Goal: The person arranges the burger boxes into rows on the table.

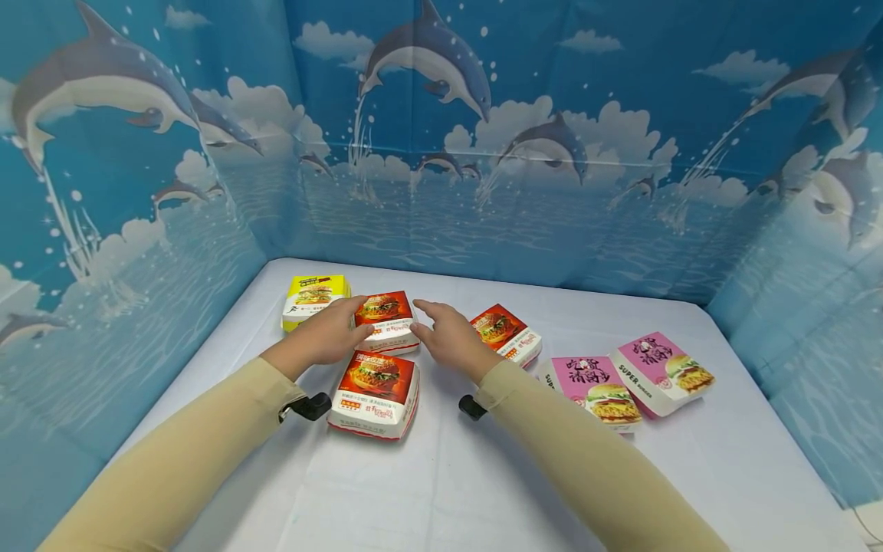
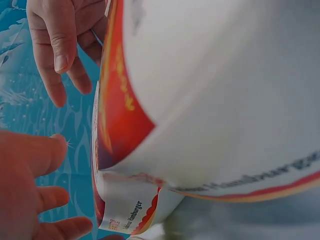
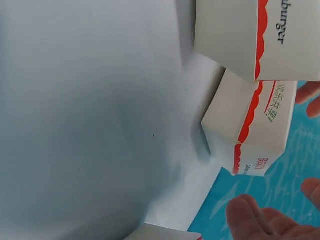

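A red-and-white burger box [image 1: 385, 318] lies between my two hands at the back left of the table. My left hand [image 1: 329, 335] is at its left side, the thumb over the near edge of the lid. On the right side, my right hand [image 1: 451, 341] has its thumb pointing at the box. Fingers of both hands look spread and loosely bent in the wrist views, without a grip; whether any fingertip touches the cardboard is unclear. Another red-and-white burger box [image 1: 375, 395] sits just in front, filling much of the left wrist view.
A yellow burger box [image 1: 313, 295] stands at the back left, partly behind the left hand. Right of the right hand is a third red-and-white box [image 1: 507, 333]. Two pink burger boxes [image 1: 593, 387] lie farther right. A dolphin-printed curtain [image 1: 483, 207] surrounds the white table [image 1: 428, 491].
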Motion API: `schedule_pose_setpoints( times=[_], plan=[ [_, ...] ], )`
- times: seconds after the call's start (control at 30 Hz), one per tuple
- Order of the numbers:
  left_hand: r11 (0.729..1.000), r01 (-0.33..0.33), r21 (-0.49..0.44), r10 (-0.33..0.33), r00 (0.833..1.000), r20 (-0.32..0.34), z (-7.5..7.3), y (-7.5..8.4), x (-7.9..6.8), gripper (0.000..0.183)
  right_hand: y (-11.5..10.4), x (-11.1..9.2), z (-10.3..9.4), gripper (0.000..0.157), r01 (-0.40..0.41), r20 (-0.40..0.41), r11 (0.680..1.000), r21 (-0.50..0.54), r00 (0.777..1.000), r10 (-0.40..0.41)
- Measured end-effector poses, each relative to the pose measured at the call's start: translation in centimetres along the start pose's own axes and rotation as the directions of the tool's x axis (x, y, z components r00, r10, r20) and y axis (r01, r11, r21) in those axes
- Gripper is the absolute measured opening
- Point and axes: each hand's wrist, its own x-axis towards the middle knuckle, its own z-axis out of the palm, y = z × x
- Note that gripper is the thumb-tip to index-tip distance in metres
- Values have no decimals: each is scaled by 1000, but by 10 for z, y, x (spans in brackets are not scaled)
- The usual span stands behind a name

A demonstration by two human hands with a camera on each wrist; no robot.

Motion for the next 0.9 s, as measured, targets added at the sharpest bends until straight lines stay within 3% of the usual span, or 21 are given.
schedule_pose_setpoints(
  times=[0.3,0.6,0.9],
  plan=[
    [1000,28,-13,-28,999,27,4,-4,8,74,-2,13,6,61,-101,61,995,-7,993,102],
    [998,48,-26,-47,998,38,5,-8,9,73,-2,19,14,61,-131,87,991,-20,987,133],
    [1000,10,-21,-9,1000,25,8,-11,10,69,0,19,18,61,-144,97,990,6,985,143]
  ],
)
